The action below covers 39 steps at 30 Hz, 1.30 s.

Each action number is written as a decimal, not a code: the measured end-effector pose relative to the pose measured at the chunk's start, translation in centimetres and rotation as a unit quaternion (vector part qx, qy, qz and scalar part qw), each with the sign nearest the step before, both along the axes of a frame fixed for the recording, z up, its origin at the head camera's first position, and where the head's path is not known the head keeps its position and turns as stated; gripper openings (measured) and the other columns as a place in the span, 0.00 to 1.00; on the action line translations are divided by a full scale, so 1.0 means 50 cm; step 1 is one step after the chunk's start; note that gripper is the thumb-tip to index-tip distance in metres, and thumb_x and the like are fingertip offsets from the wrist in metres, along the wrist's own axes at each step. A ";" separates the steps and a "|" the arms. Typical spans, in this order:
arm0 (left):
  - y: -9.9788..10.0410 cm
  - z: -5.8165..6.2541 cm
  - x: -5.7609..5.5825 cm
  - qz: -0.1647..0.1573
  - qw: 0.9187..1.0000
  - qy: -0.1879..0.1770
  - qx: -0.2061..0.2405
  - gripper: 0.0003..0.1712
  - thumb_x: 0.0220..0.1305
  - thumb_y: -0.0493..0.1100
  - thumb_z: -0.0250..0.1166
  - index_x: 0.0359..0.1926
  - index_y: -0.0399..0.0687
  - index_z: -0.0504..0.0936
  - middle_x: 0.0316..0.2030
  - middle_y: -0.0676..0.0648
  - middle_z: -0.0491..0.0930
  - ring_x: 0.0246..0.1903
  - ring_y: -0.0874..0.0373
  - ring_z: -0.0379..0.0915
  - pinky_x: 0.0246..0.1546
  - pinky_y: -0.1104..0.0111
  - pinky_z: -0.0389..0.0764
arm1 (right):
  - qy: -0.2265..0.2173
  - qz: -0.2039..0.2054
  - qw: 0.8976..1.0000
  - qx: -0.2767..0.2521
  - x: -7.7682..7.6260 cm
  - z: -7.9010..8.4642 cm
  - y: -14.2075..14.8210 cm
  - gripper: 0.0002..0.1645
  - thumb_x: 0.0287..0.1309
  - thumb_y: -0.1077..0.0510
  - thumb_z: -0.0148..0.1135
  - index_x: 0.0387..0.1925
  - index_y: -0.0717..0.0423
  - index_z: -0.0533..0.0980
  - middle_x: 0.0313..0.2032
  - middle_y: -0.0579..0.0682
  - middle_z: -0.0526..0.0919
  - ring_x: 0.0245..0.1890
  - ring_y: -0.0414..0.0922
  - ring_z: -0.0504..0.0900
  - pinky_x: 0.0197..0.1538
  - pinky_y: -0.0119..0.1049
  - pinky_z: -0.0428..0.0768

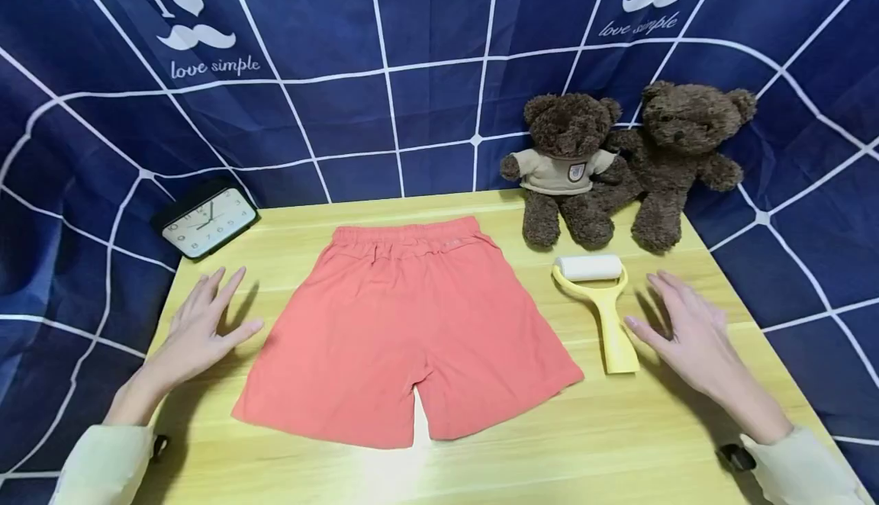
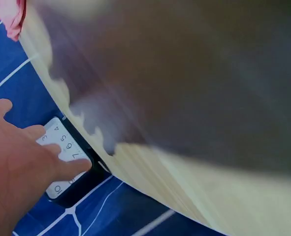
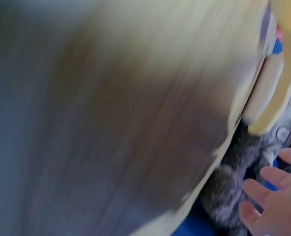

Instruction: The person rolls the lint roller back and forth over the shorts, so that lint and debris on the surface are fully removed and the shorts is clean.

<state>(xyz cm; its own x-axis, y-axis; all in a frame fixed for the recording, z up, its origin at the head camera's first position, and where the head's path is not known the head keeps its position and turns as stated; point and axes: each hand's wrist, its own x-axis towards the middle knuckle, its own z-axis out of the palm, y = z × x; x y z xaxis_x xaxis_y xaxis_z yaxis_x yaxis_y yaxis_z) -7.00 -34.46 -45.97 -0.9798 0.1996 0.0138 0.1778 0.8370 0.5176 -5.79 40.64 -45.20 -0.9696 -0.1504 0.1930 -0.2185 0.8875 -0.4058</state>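
Observation:
A pair of coral-red shorts (image 1: 405, 322) lies flat on the wooden table (image 1: 508, 459), waistband toward the back. To the left of it hovers my left hand (image 1: 202, 329), fingers spread and holding nothing. On the other side my right hand (image 1: 693, 337) is also spread and holds nothing. Between the shorts and that hand lies a yellow lint roller (image 1: 611, 322) with a white roll; the right thumb is close to its handle. In the left wrist view the left hand (image 2: 22, 167) appears in front of the clock. The right wrist view shows the right hand (image 3: 278, 196) near the roller's yellow frame (image 3: 278, 98).
A black-framed clock (image 1: 209, 219) stands at the back left corner. Two brown teddy bears sit at the back right, one bear (image 1: 566, 162) in a beige shirt, the other bear (image 1: 687, 154) bare. Blue cloth (image 1: 433, 108) with white lines hangs around the table.

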 end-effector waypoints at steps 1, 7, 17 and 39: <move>0.001 0.002 -0.012 -0.003 1.000 -0.003 0.008 0.56 0.74 0.59 0.70 0.89 0.53 0.49 0.83 0.25 0.44 0.81 0.22 0.34 0.65 0.17 0.40 | -0.008 -0.003 1.000 -0.011 0.002 0.001 -0.008 0.52 0.68 0.44 0.74 0.83 0.60 0.62 0.78 0.72 0.63 0.73 0.78 0.62 0.63 0.83 0.51; 0.012 0.002 -0.071 -0.014 0.999 -0.033 0.022 0.54 0.78 0.60 0.65 0.90 0.50 0.46 0.83 0.24 0.42 0.80 0.20 0.35 0.64 0.18 0.39 | -0.070 -0.049 0.993 -0.078 0.016 0.002 -0.056 0.53 0.68 0.43 0.75 0.82 0.63 0.62 0.66 0.70 0.73 0.61 0.66 0.75 0.61 0.68 0.70; 0.038 -0.004 -0.133 -0.023 0.997 -0.058 0.046 0.52 0.81 0.63 0.60 0.90 0.50 0.45 0.84 0.27 0.42 0.82 0.26 0.34 0.70 0.22 0.38 | -0.156 -0.121 0.957 -0.212 0.045 -0.014 -0.127 0.51 0.68 0.52 0.78 0.77 0.69 0.59 0.58 0.63 0.79 0.43 0.33 0.77 0.42 0.24 0.78; 0.077 0.005 -0.244 -0.121 0.991 -0.058 0.005 0.45 0.75 0.55 0.71 0.85 0.53 0.64 0.82 0.28 0.53 0.81 0.24 0.38 0.70 0.23 0.41 | -0.048 -0.134 0.853 -0.503 0.050 -0.011 -0.199 0.27 0.65 0.78 0.68 0.62 0.58 0.76 0.41 0.45 0.91 0.38 0.35 0.88 0.36 0.25 0.83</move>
<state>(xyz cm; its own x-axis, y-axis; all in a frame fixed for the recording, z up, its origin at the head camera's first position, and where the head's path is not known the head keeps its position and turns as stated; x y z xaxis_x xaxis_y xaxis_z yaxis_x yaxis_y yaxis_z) -19.22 -30.63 -45.71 -0.8986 0.4289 -0.0925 0.3115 0.7721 0.5539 -3.30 30.71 -45.75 -0.9619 0.2732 0.0128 0.0134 0.0939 -0.9955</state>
